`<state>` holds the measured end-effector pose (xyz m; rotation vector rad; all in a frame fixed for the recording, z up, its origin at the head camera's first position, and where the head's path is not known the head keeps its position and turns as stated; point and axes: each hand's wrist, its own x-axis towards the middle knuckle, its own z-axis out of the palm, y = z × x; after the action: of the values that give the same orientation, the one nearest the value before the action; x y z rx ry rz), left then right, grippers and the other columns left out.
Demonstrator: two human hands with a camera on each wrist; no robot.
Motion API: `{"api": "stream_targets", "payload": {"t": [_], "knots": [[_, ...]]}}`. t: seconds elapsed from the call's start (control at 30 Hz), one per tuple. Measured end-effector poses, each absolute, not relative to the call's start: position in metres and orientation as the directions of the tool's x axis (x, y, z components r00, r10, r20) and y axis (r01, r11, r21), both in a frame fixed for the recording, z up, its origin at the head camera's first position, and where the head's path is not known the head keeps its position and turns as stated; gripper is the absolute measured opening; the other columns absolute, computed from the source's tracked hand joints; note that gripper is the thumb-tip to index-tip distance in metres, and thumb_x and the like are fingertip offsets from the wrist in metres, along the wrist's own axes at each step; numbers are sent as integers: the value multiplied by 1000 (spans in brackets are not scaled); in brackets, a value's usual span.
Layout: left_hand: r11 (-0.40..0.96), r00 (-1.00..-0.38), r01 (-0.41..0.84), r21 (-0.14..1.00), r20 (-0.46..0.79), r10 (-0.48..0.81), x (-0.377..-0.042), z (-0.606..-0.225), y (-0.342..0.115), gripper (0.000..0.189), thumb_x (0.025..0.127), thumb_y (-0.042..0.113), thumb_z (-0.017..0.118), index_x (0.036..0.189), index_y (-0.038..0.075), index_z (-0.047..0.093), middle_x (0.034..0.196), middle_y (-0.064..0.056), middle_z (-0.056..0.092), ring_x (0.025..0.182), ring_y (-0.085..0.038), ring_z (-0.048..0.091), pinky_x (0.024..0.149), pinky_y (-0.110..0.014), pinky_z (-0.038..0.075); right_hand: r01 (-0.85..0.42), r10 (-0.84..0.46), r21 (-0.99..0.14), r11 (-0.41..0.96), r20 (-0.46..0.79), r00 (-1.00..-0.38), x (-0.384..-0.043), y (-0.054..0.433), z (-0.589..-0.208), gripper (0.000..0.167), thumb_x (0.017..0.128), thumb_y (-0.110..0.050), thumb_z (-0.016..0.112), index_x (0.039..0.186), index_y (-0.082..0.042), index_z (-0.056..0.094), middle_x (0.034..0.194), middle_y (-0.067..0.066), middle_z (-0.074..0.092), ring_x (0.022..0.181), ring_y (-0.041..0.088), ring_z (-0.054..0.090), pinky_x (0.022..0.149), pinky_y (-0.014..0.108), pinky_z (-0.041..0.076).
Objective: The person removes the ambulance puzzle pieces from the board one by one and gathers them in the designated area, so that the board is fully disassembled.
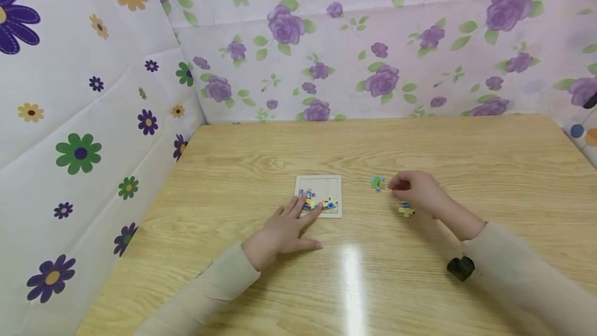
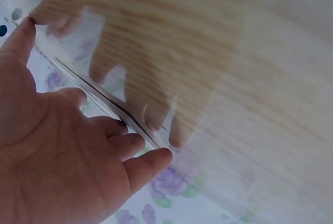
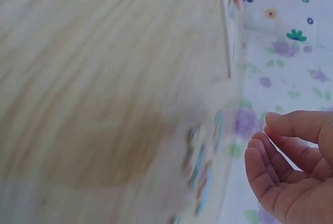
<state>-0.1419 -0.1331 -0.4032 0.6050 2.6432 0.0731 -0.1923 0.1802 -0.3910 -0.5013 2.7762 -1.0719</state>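
A small square jigsaw puzzle board [image 1: 332,184] with a pale frame lies on the table, several colourful pieces set along its lower part. My left hand [image 1: 285,229] rests on its lower left with fingers spread; in the left wrist view the fingertips touch the board's edge [image 2: 117,110]. To the right, my right hand [image 1: 418,191] hovers over loose pieces, thumb and fingertips bent close together; nothing shows between them in the right wrist view. Near its fingertips is a green puzzle piece [image 1: 377,182]. Below the hand lies a yellow and blue puzzle piece [image 1: 407,210].
A wooden table [image 1: 261,154] spreads under everything. Flowered cloth hangs along the back [image 1: 326,56] and left side [image 1: 93,118]. A bit of red shows by the right wrist, mostly hidden. A black device [image 1: 460,267] sits beneath the right sleeve.
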Motion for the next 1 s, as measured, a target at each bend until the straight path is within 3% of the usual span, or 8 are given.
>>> {"api": "stream_targets", "payload": {"t": [0.43, 0.67, 1.0], "knots": [[875, -809, 441, 199, -334, 483, -130, -400, -141, 89, 87, 63, 51, 154, 19, 12, 160, -11, 1, 147, -31, 5, 114, -57, 17, -307, -430, -728, 613, 18, -903, -202, 126, -385, 14, 87, -6, 65, 99, 3, 67, 91, 12, 68, 84, 22, 62, 75, 36, 53], [849, -779, 486, 207, -339, 528, -123, -398, -140, 92, 88, 66, 47, 154, 14, 10, 161, -6, 3, 148, -26, 5, 115, -54, 18, -336, -471, -745, 577, 33, -881, -208, 97, -391, 14, 87, -6, 65, 98, 3, 67, 92, 12, 69, 84, 21, 63, 76, 34, 54], [840, -764, 510, 188, -350, 542, -120, -397, -136, 96, 87, 66, 48, 153, 8, 11, 161, -8, 6, 148, -26, 7, 115, -50, 21, -367, -527, -752, 547, 31, -849, -212, 62, -396, 20, 86, -5, 65, 104, 5, 65, 99, 17, 69, 89, 25, 65, 80, 33, 55]]}}
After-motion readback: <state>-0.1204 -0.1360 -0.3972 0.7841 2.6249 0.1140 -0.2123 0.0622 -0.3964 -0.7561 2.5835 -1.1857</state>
